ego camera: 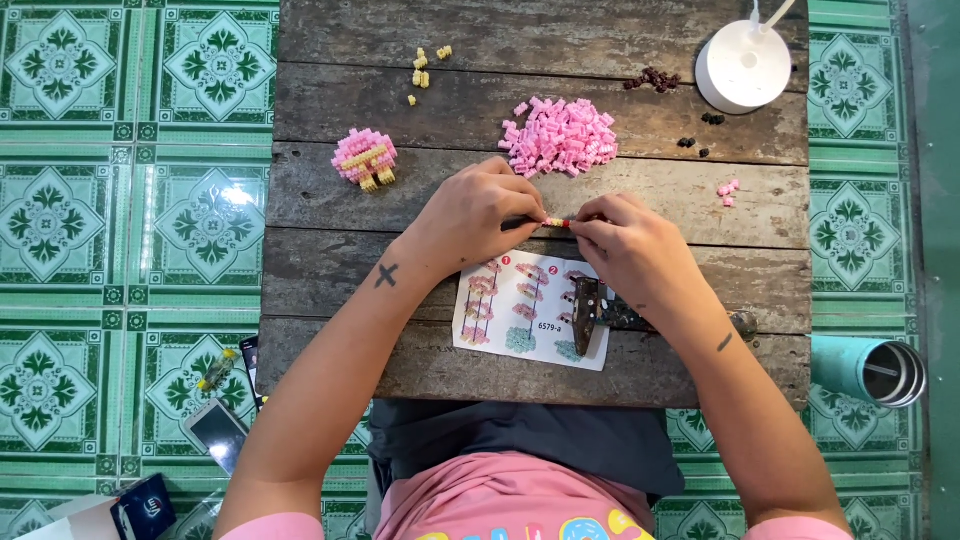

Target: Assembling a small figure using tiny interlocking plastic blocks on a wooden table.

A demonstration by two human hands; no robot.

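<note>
Green patterned floor tiles (120,220) all around, and sitting on them is a low table of weathered wooden planks (330,270), which I'll use as the anchor for everything else.

Off the table's right edge, a teal tumbler (865,368) lies on its side on the floor. At the table's far right corner stands a round white lamp base (743,66), probably parked there so it's out of the work zone. Near the front edge, right under the hands, lies the instruction sheet (525,312), placed where a quick glance down reads it. A dark tool (586,312) rests on the sheet's right side, maybe pinning it.

Toward the table's far side, dead centre, is a heap of pink bricks (560,135), within easy reach. Left of that heap sits a finished pink-and-yellow bit (365,158), set aside. Loose yellow bricks (422,70) lie at the far left, dark brown ones (655,79) by the lamp, so colours look sorted.

Mid-table, the left hand (470,215) and right hand (630,245) meet, each with fingertips pinched together on an end of a tiny strip of bricks (557,222), held just above the planks.
</note>
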